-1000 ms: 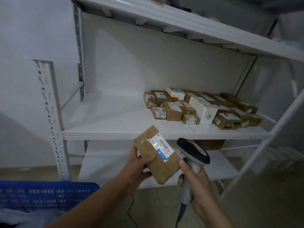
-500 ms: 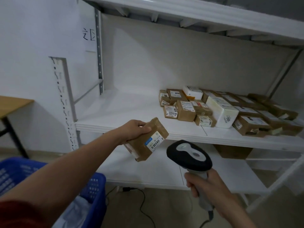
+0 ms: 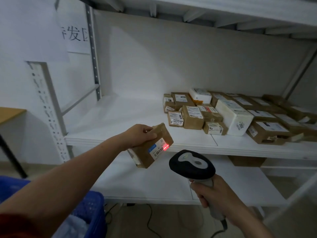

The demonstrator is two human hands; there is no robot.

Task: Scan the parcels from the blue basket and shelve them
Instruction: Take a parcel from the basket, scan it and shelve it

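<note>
My left hand (image 3: 139, 134) grips a brown cardboard parcel (image 3: 147, 152) from above, holding it in the air in front of the white middle shelf (image 3: 120, 117). A red scan line glows on the parcel's white barcode label. My right hand (image 3: 212, 193) grips the handle of a black and grey barcode scanner (image 3: 191, 164), whose head points at the label from just to the right and below. The blue basket (image 3: 89, 208) sits at the lower left, with a pale bag inside it.
Several brown and white parcels (image 3: 223, 114) lie packed together on the right half of the middle shelf. A lower shelf (image 3: 154, 182) runs beneath, with a box under the middle shelf at right. A wooden table corner (image 3: 10, 112) shows at far left. Cables lie on the floor.
My left hand has turned the parcel over and carried it up toward the shelf edge. The scanner has come up beside it, and a red scan line now lights the label.
</note>
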